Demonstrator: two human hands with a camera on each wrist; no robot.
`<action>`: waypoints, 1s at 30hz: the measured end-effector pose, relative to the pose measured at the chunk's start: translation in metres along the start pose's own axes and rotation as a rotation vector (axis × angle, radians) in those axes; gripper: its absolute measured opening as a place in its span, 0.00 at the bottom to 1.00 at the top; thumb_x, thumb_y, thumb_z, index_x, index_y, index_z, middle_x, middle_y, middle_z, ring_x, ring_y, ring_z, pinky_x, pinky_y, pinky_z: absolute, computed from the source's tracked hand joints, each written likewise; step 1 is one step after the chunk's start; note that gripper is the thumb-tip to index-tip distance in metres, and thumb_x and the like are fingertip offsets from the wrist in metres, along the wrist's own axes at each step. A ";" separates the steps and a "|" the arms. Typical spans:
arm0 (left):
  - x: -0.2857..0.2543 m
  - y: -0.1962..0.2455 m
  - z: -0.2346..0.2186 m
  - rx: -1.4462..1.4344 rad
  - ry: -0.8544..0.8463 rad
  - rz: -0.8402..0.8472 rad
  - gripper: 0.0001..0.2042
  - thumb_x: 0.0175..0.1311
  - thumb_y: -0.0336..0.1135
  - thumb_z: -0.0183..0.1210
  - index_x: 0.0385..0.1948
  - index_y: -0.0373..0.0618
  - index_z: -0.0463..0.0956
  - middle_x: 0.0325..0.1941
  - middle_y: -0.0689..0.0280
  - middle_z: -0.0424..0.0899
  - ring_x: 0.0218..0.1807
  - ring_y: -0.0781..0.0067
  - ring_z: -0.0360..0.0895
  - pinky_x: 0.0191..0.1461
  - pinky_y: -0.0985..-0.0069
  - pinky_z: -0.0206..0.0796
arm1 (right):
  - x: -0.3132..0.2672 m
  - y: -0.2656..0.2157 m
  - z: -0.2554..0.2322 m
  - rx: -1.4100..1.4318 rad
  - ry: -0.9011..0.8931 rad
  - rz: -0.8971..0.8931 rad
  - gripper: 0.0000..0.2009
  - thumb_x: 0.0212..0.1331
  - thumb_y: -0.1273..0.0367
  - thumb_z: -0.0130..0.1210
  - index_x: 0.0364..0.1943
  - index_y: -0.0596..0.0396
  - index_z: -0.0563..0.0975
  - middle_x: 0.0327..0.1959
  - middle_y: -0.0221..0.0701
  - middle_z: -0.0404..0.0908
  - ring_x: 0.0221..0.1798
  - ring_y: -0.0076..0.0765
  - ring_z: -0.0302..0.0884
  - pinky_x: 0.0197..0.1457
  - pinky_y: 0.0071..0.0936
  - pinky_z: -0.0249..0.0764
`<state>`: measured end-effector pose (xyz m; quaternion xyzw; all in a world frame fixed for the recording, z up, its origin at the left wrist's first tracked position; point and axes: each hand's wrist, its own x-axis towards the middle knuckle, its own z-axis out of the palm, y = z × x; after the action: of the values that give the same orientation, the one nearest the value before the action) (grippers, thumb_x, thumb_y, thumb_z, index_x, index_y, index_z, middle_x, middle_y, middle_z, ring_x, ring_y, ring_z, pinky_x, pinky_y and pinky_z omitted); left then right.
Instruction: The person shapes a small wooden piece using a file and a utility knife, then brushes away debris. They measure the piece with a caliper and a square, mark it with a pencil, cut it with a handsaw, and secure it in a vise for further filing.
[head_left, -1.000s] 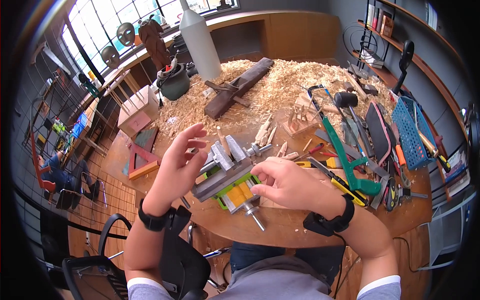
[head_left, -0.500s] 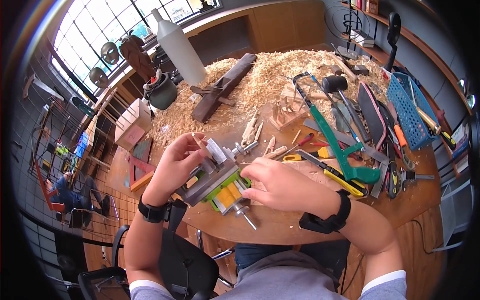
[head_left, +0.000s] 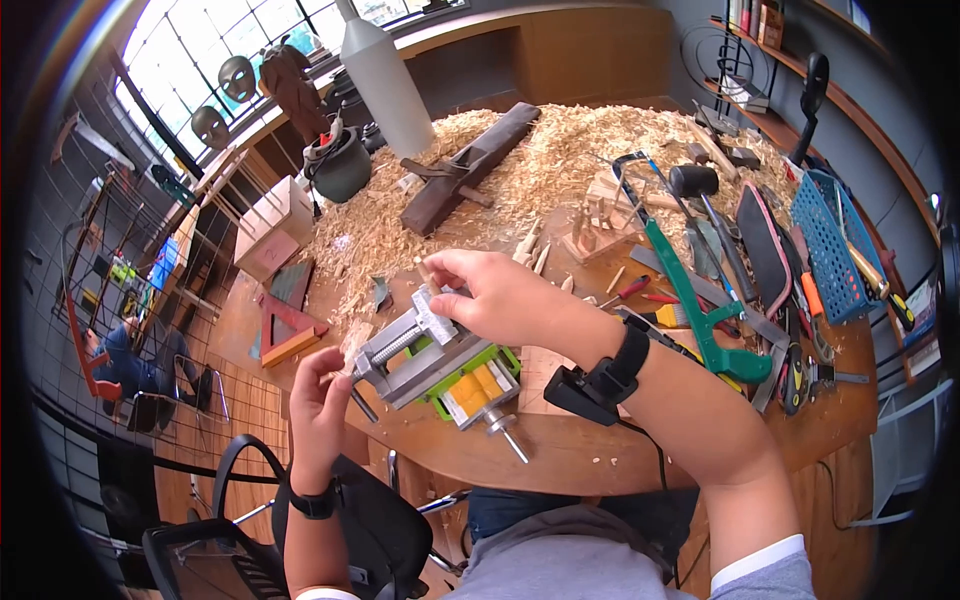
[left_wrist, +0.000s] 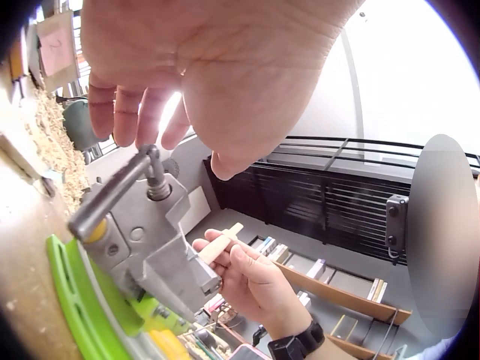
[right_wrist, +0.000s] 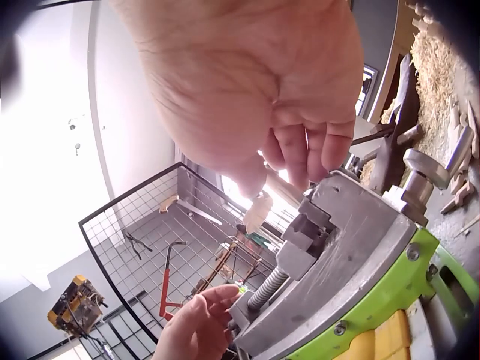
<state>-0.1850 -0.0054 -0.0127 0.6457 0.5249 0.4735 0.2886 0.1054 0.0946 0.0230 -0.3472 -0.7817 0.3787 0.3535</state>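
Observation:
A grey metal vise (head_left: pixel 405 385) on a green base with yellow parts stands near the table's front edge. My right hand (head_left: pixel 505 295) is above its jaws, pinching a slim wooden stick (left_wrist: pixel 216 248) between thumb and fingers. The stick's lower part stands at the vise jaws, partly hidden by the hand in the head view. At the left end of the vise, my left hand (head_left: pixel 320 405) has curled fingers at the upper end of the bar handle (head_left: pixel 364 404). Seen from the left wrist, the vise handle (left_wrist: pixel 112 196) slants just below those fingertips.
Wood shavings (head_left: pixel 590 140) cover the back of the table, with a dark wooden plane (head_left: pixel 470 170) on them. To the right lie a green-handled hacksaw (head_left: pixel 690 295), a mallet (head_left: pixel 693 182) and a blue basket (head_left: pixel 835 250). A red angled frame (head_left: pixel 285 325) lies left of the vise.
My left hand, at the wooden stick half a second ago, has moved down and left to the vise handle. My right hand has moved from the vise's right side up to the stick.

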 end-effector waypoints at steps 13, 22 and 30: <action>-0.017 -0.014 0.006 -0.107 -0.076 -0.252 0.11 0.78 0.37 0.47 0.40 0.38 0.73 0.27 0.70 0.77 0.30 0.82 0.76 0.35 0.82 0.68 | 0.008 0.013 0.012 -0.006 0.068 -0.103 0.10 0.62 0.71 0.56 0.44 0.63 0.75 0.37 0.52 0.80 0.43 0.60 0.78 0.46 0.46 0.73; -0.016 -0.008 0.022 -0.556 0.013 -0.425 0.11 0.80 0.42 0.40 0.46 0.45 0.67 0.33 0.64 0.79 0.31 0.77 0.77 0.37 0.81 0.71 | 0.005 0.001 0.009 -0.064 0.032 -0.031 0.06 0.65 0.73 0.53 0.42 0.61 0.74 0.37 0.43 0.81 0.43 0.45 0.79 0.47 0.37 0.73; -0.017 -0.004 0.014 -0.540 -0.091 -0.488 0.14 0.80 0.44 0.39 0.49 0.44 0.67 0.26 0.62 0.79 0.24 0.76 0.77 0.28 0.81 0.69 | 0.005 -0.001 0.013 -0.029 0.063 -0.052 0.04 0.64 0.73 0.53 0.38 0.60 0.73 0.31 0.45 0.79 0.38 0.55 0.76 0.42 0.43 0.71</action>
<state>-0.1737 -0.0181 -0.0272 0.4222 0.5064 0.4831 0.5761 0.0923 0.0936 0.0191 -0.3438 -0.7841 0.3471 0.3828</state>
